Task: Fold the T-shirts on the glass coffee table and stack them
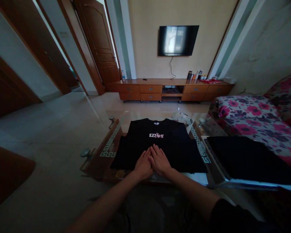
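A black T-shirt [177,145] with a small white and pink chest print lies spread on a glass coffee table [111,139]. My left hand [144,164] rests flat on the lower middle of the shirt, fingers stretched toward the print. Beside it and touching it, my right hand [159,160] lies flat too, its fingers straight and pointing away from me. Neither hand grips the cloth. A strip of white material [199,178] shows under the shirt's near right edge.
To the right, black cloth [252,158] lies on a flat stack with a pale edge. Behind that stands a flowered sofa [247,113]. A long wooden TV cabinet [150,92] with bottles on it runs along the far wall, below a television [178,40].
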`<action>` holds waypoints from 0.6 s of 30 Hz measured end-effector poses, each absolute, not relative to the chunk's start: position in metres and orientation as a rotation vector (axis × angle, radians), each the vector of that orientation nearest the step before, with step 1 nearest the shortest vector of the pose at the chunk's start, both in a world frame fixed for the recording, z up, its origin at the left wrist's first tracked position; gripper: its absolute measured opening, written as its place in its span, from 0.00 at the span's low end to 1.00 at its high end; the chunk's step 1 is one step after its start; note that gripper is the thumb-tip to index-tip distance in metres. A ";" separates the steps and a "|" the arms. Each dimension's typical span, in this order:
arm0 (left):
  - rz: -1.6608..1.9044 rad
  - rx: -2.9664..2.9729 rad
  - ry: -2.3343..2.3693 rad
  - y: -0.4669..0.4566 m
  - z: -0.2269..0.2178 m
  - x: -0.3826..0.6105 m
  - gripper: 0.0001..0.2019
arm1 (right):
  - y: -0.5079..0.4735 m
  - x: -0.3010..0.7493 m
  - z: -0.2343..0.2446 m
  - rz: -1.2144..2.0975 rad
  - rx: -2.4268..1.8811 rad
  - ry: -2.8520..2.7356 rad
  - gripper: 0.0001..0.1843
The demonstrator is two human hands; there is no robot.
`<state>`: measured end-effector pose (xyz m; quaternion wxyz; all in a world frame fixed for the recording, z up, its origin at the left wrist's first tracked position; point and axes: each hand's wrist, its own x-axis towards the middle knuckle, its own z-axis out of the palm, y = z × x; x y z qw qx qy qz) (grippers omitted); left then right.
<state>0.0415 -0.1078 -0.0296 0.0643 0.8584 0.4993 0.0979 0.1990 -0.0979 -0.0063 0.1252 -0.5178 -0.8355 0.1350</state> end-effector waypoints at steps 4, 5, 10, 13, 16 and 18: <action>0.285 2.598 1.509 -0.111 -0.033 0.038 0.40 | -0.102 0.199 -0.010 0.375 -1.439 -2.480 0.40; 0.297 2.601 1.516 -0.111 -0.034 0.035 0.41 | -0.102 0.202 -0.011 0.365 -1.438 -2.485 0.41; 0.418 2.575 1.626 -0.105 -0.040 0.012 0.45 | -0.104 0.228 -0.019 0.288 -1.500 -2.492 0.42; 0.451 2.502 1.747 -0.099 -0.042 -0.015 0.44 | -0.104 0.255 -0.023 0.244 -1.560 -2.479 0.42; 0.446 2.406 1.868 -0.095 -0.044 -0.050 0.43 | -0.102 0.293 -0.029 0.206 -1.646 -2.440 0.43; 0.445 2.381 1.902 -0.094 -0.044 -0.070 0.43 | -0.099 0.326 -0.034 0.162 -1.731 -2.387 0.44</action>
